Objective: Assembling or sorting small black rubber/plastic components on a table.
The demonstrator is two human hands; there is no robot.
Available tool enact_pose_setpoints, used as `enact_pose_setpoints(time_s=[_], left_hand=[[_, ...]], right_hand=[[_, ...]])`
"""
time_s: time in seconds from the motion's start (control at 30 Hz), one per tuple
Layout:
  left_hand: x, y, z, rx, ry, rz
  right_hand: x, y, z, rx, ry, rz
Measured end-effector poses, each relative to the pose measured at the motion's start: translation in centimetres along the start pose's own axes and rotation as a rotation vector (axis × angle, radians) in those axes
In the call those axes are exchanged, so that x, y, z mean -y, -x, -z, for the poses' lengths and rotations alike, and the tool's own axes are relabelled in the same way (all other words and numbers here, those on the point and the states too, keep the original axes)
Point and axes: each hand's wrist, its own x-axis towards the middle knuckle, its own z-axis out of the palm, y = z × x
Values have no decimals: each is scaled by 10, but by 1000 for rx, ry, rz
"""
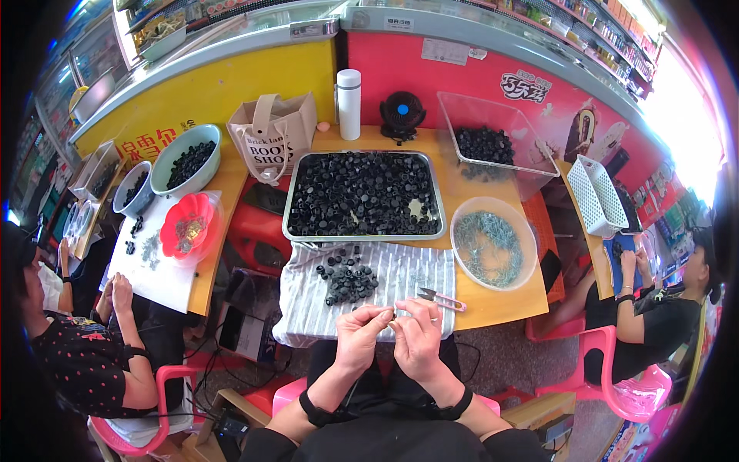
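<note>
Forearms (331,389): nearest of all, they enter from the lower edge
Striped cloth (296,327): lies before the person and carries a loose heap of black cap-like parts (346,283)
Metal tray (362,238): behind the cloth, filled with many similar parts
Round tub (533,254): at right, with thin bluish wire-like pieces (493,239), too tangled to tell one by one
Left hand (358,339) and right hand (419,344): both closed in a fingertip pinch upon one small dark piece (393,314); I judge this step as fine handling, and the next move calls for steady, light pressure
Thread snips (449,302): just beyond the right hand, not held
Small dark piece: above the near part of the cloth, mostly hidden by fingers; its exact kind I cannot tell
</note>
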Motion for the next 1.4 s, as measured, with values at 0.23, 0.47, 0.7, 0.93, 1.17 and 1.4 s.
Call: enact_pose_setpoints(time_s=[0.23, 0.47, 0.7, 0.93, 1.17, 1.4], left_hand=[[-4, 0, 1, 70, -5, 58], [-4, -2, 3, 116, 271, 240], [-6, -5, -9, 66, 243, 151], [-21, -5, 15, -15, -32, 54], [-46, -1, 50, -37, -1033, -368], [-33, -17, 30, 297, -1615, -578]], right_hand=[[-8, 4, -2, -25, -133, -48], [-8, 5, 10, -6, -476, -318], [-17, 10, 4, 132, -616, -390], [-19, 16, -3, 33, -949, -569], [-46, 30, 1, -11, -1102, -898], [-41, 40, -3, -19, -1122, -950]])
